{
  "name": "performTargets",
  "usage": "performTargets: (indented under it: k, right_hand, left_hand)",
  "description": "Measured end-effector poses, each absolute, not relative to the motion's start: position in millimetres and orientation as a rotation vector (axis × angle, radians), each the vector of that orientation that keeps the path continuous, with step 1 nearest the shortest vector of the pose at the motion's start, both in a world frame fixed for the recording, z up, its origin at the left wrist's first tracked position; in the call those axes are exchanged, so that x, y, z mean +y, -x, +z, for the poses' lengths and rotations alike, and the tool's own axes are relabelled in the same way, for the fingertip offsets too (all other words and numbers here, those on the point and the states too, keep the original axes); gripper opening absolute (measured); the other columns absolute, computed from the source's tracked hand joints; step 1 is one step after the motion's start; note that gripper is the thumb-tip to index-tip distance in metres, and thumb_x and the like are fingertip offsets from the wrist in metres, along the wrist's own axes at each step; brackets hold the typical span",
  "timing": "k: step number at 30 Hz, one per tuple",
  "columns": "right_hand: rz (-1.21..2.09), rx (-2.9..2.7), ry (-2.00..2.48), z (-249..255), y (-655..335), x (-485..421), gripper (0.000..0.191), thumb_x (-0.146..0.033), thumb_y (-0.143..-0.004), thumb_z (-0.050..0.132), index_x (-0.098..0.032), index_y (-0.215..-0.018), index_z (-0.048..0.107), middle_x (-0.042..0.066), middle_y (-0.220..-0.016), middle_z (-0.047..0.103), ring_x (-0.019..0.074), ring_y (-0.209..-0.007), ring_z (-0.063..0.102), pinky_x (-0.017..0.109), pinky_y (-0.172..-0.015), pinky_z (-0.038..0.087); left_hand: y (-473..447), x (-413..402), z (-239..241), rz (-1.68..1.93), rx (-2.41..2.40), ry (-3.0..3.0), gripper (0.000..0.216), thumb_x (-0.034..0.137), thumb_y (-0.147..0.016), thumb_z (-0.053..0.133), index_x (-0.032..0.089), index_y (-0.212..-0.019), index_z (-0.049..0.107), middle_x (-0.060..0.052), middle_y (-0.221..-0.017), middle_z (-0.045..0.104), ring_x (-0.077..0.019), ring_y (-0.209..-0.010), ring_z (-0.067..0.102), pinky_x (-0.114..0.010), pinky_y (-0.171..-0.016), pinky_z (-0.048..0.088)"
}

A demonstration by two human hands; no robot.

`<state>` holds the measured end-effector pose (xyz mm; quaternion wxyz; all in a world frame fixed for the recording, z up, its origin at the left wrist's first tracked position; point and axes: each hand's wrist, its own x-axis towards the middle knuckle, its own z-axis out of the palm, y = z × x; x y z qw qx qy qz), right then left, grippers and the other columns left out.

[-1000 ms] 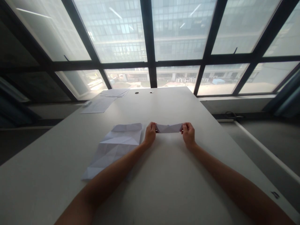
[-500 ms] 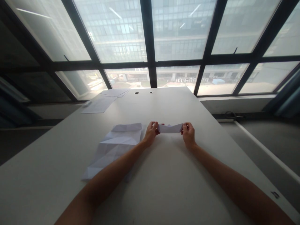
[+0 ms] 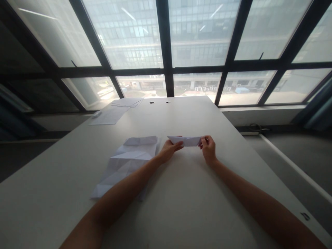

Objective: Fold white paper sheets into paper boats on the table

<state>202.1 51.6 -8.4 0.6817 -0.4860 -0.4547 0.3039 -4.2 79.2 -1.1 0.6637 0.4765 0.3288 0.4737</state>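
Observation:
A folded piece of white paper [image 3: 191, 141] is held above the table between my two hands, long side across. My left hand [image 3: 169, 149] grips it left of its middle, thumb on the near face and fingers behind. The paper's left end sticks out past that hand. My right hand [image 3: 208, 147] pinches the right end between thumb and fingers. Left of my hands, a creased white sheet [image 3: 132, 152] lies on the table, partly covered by my left forearm.
The white table [image 3: 186, 200] reaches towards large dark-framed windows [image 3: 166, 83]. Several white sheets [image 3: 109, 116] lie at its far left. Two round holes are near the far edge. A small dark mark [image 3: 305, 216] shows near the right edge.
My left hand has shifted from the paper's left end inwards along it, so that end now shows free. My right hand has stayed in place on the right end.

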Motion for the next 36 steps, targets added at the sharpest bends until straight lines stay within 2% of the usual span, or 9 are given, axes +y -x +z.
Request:
performTargets:
  k: [5, 8, 13, 17, 21, 26, 30, 36]
  right_hand:
    - [0.711, -1.089, 1.074, -6, -202, 48, 0.02, -0.037, -0.08, 0.063, -0.019, -0.073, 0.056, -0.004, -0.055, 0.056, 0.0112, -0.049, 0.048, 0.023, -0.048, 0.039]
    - [0.747, -1.153, 1.081, -5, -201, 46, 0.022, -0.038, -0.08, 0.063, -0.018, -0.07, 0.059, -0.001, -0.057, 0.06, 0.0121, -0.051, 0.051, 0.024, -0.05, 0.041]
    - [0.763, -1.189, 1.086, -4, -200, 46, 0.022, -0.038, -0.076, 0.067, -0.017, -0.08, 0.067, 0.0, -0.061, 0.063, 0.0133, -0.053, 0.054, 0.025, -0.052, 0.043]
    - [0.772, -1.27, 1.123, -6, -197, 44, 0.029, -0.044, -0.074, 0.072, -0.015, -0.069, 0.071, 0.003, -0.065, 0.067, 0.0154, -0.058, 0.057, 0.026, -0.055, 0.044]
    - [0.86, -1.38, 1.165, -7, -193, 41, 0.032, -0.047, -0.073, 0.074, -0.015, -0.068, 0.074, 0.004, -0.063, 0.069, 0.0147, -0.054, 0.056, 0.026, -0.051, 0.04]
    - [0.934, -1.597, 1.117, -5, -193, 38, 0.033, -0.048, -0.075, 0.07, -0.016, -0.065, 0.072, 0.0, -0.058, 0.064, 0.0118, -0.05, 0.049, 0.023, -0.048, 0.035]
    - [0.926, -1.68, 1.089, -3, -192, 35, 0.036, -0.046, -0.078, 0.066, -0.017, -0.059, 0.065, -0.002, -0.053, 0.055, 0.0101, -0.049, 0.043, 0.022, -0.045, 0.03]
    - [0.948, -1.451, 1.136, -3, -190, 36, 0.034, -0.046, -0.077, 0.067, -0.016, -0.061, 0.063, -0.002, -0.055, 0.054, 0.0108, -0.05, 0.043, 0.023, -0.046, 0.031]
  left_hand:
    - [4, 84, -2, 1.174, 0.824, -0.988, 0.04, 0.029, -0.073, 0.082, 0.009, -0.105, 0.068, -0.015, -0.115, 0.068, -0.0249, -0.105, 0.065, -0.039, -0.095, 0.054]
    - [6, 87, -4, 1.209, 0.817, -0.954, 0.04, 0.032, -0.073, 0.082, 0.01, -0.103, 0.068, -0.015, -0.115, 0.069, -0.0247, -0.104, 0.065, -0.038, -0.093, 0.054]
    - [6, 86, -4, 1.219, 0.825, -0.972, 0.043, 0.034, -0.069, 0.084, 0.009, -0.101, 0.069, -0.016, -0.111, 0.07, -0.0249, -0.099, 0.067, -0.038, -0.089, 0.055]
    - [5, 80, 1, 1.155, 0.833, -1.094, 0.044, 0.035, -0.069, 0.084, 0.007, -0.099, 0.069, -0.016, -0.102, 0.072, -0.0239, -0.089, 0.068, -0.038, -0.083, 0.056]
    - [4, 74, 6, 1.074, 0.876, -1.199, 0.042, 0.036, -0.068, 0.084, 0.007, -0.096, 0.071, -0.014, -0.096, 0.073, -0.0225, -0.082, 0.069, -0.036, -0.078, 0.056]
    - [5, 70, 11, 0.967, 0.94, -1.39, 0.04, 0.038, -0.066, 0.083, 0.008, -0.09, 0.072, -0.011, -0.084, 0.073, -0.0187, -0.069, 0.066, -0.027, -0.063, 0.051]
    - [7, 69, 13, 0.895, 0.927, -1.492, 0.037, 0.039, -0.068, 0.082, 0.009, -0.089, 0.074, -0.009, -0.081, 0.072, -0.0166, -0.066, 0.063, -0.025, -0.061, 0.049]
    - [8, 68, 17, 0.767, 0.838, -1.521, 0.033, 0.038, -0.068, 0.082, 0.01, -0.084, 0.074, -0.006, -0.073, 0.07, -0.0133, -0.061, 0.06, -0.022, -0.058, 0.043]
